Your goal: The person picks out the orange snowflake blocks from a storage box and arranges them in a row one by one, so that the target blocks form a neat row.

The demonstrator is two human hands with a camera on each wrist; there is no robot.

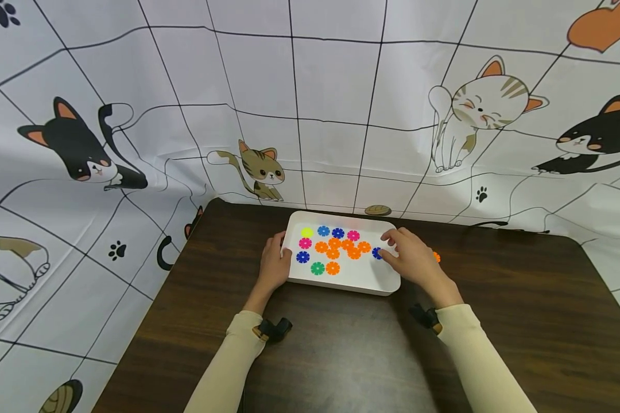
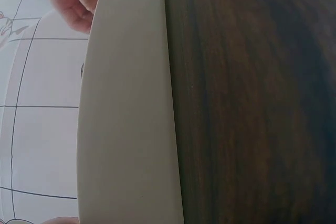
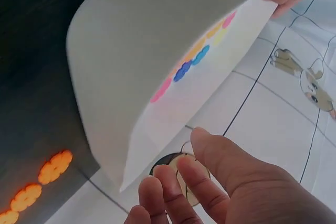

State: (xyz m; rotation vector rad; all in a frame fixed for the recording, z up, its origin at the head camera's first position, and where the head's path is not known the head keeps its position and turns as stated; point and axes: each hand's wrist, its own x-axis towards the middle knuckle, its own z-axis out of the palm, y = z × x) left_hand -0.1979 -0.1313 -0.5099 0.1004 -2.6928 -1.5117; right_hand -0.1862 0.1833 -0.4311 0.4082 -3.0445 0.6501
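Observation:
A white rectangular tray point(image 1: 361, 281) holds several small notched plastic discs, with an orange disc point(image 1: 333, 268), a green disc point(image 1: 317, 268) and a yellow-green disc point(image 1: 307, 232) among them. My left hand point(image 1: 274, 264) grips the tray's left wall, its thumb over the rim. Above the tray's right side is my right hand point(image 1: 413, 258), its thumb beside a blue disc point(image 1: 377, 253). In the right wrist view, the thumb and loosely bent fingers of the right hand point(image 3: 210, 182) stand apart with nothing between them. The tray's outer wall point(image 2: 128, 98) fills the middle of the left wrist view.
Orange discs point(image 3: 55, 166) lie on the dark wooden table point(image 1: 341, 355) to the right of the tray, partly hidden by the right hand in the head view. A white curtain point(image 1: 336, 80) with cartoon cats hangs behind the table and along its left side.

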